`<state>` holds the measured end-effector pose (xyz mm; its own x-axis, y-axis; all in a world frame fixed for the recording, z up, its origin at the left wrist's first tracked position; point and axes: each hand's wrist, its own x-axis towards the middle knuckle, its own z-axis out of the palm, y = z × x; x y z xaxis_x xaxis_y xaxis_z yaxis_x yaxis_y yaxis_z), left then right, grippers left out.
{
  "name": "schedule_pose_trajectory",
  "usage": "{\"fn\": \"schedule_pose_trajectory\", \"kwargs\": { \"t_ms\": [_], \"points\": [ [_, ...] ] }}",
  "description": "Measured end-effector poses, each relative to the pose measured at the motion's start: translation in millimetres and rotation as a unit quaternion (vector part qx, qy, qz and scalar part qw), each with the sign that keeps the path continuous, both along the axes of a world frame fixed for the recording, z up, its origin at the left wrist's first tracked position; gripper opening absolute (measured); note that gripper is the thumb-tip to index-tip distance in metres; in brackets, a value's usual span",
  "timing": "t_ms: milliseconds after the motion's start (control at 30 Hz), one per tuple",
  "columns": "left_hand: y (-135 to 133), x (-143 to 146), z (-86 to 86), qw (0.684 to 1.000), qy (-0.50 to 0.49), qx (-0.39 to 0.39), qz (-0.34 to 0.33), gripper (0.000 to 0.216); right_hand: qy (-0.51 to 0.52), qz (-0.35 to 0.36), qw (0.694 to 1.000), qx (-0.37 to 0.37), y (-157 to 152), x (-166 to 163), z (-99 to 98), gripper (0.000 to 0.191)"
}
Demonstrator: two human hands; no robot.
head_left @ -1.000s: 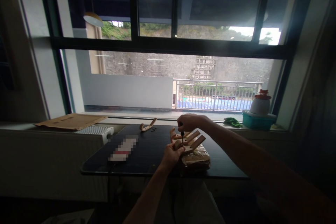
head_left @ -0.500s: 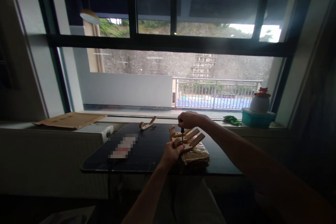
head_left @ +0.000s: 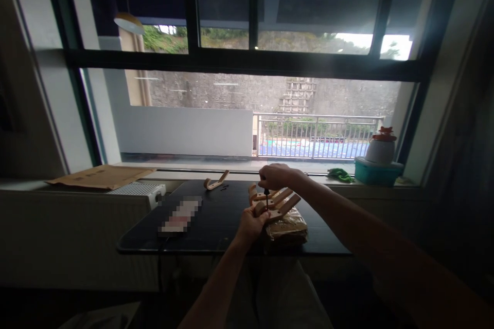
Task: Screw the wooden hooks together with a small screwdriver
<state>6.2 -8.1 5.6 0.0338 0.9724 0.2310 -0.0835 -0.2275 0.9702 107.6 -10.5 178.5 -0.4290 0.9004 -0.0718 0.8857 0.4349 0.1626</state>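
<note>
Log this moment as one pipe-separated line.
left hand: holding front wooden hook | right hand: gripping upright screwdriver | wrapped package: beneath hooks | separate hook: on dark table

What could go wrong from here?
1. The screwdriver in the right hand might slip and jab the left hand, whose fingers grip the near hook close to the tip.
2. The wrapped package under the hooks sits at the table's front edge; a hard push could shift it.
3. The small dark pieces, probably screws, lie loose and could roll if bumped.
</note>
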Motion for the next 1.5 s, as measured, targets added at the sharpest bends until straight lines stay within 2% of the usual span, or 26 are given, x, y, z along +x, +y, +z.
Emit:
{"fn": "schedule_pose_trajectory", "kwargs": {
  "t_ms": [167,367,600,700,867,1100,1200,1367,1500],
  "points": [
    [-0.8,0.7,1.5,1.0,-0.002,-0.002,-0.001,0.012,-0.001,-0.014,1.0,0.022,0.5,-3.3,-3.5,0.03],
    [0.8,-0.1,0.0,1.0,0.0,0.004,0.0,0.011,-0.006,0.007,1.0,-0.025,0.8,1.8,8.9,0.027],
    [-0.4,0.1,1.5,1.0,0.002,-0.003,0.004,0.012,0.01,-0.024,0.999,-0.019,2.5,3.2,-1.1,0.03],
    [-3.6,-0.2,4.7,1.0,0.003,0.003,0.002,0.011,0.009,-0.032,0.999,-0.032,2.0,4.4,4.0,0.03],
    [-3.0,-0.8,4.1,1.0,0.003,0.007,-0.004,0.011,0.015,-0.004,0.998,-0.068,3.0,6.4,14.5,0.026],
    [-0.4,0.1,2.2,1.0,-0.003,0.006,-0.002,0.009,0.024,-0.035,0.999,-0.016,7.7,12.3,-3.8,0.029],
    [-2.1,-0.1,4.3,1.0,-0.004,0.011,-0.004,0.01,0.024,-0.046,0.999,-0.008,9.0,18.3,-3.1,0.028],
    [-1.5,-0.6,4.3,1.0,-0.002,0.011,-0.013,0.011,0.047,0.012,0.999,-0.006,6.9,13.6,5.2,0.031],
    [-0.8,-0.9,2.7,1.0,0.002,0.004,-0.019,0.014,0.072,0.06,0.995,0.032,3.6,-2.0,-7.0,0.03]
  ]
}}
